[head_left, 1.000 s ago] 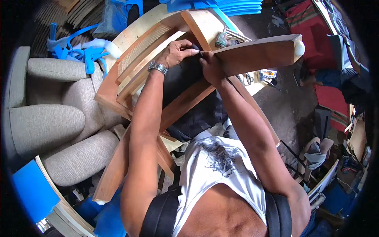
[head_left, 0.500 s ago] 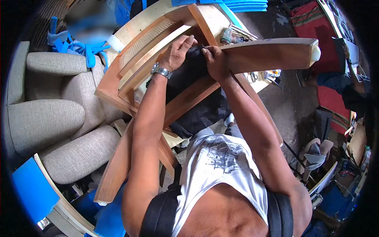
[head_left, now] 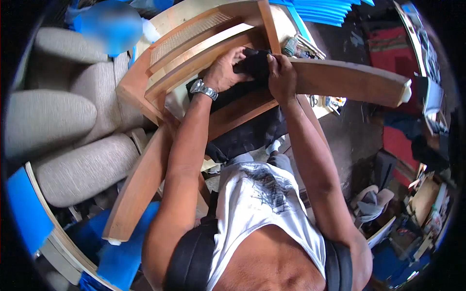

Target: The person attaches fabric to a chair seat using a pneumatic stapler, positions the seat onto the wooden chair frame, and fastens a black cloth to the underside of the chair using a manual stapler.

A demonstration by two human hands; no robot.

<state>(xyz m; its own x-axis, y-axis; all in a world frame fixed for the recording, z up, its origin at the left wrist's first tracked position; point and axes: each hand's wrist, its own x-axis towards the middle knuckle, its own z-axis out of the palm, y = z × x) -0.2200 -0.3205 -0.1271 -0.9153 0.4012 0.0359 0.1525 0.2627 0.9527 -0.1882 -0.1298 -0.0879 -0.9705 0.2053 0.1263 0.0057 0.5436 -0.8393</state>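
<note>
A wooden chair frame (head_left: 133, 99) with a woven cane panel (head_left: 187, 36) in its back lies tipped over in front of me. Black cloth (head_left: 256, 67) is bunched up inside it, and more of it hangs below a wooden rail (head_left: 242, 115). My left hand (head_left: 224, 72), with a metal watch on the wrist, has its fingers and thumb curled round the left side of the bunch. At the right side, my right hand (head_left: 282, 80) pinches the cloth beside the joint of a curved chair leg (head_left: 349, 82). Another leg (head_left: 138, 199) points down to the left.
Grey upholstered seating (head_left: 53, 121) stands close on the left. Small tools and bottles lie on the work table (head_left: 323, 109) behind the frame. Blue foam sheets (head_left: 330, 10) are stacked at the top. At the far right, another person (head_left: 427, 136) is partly visible.
The black cloth is bunched higher between my hands. My left hand has opened wider around it, and my right hand has shifted slightly right. The view has also moved.
</note>
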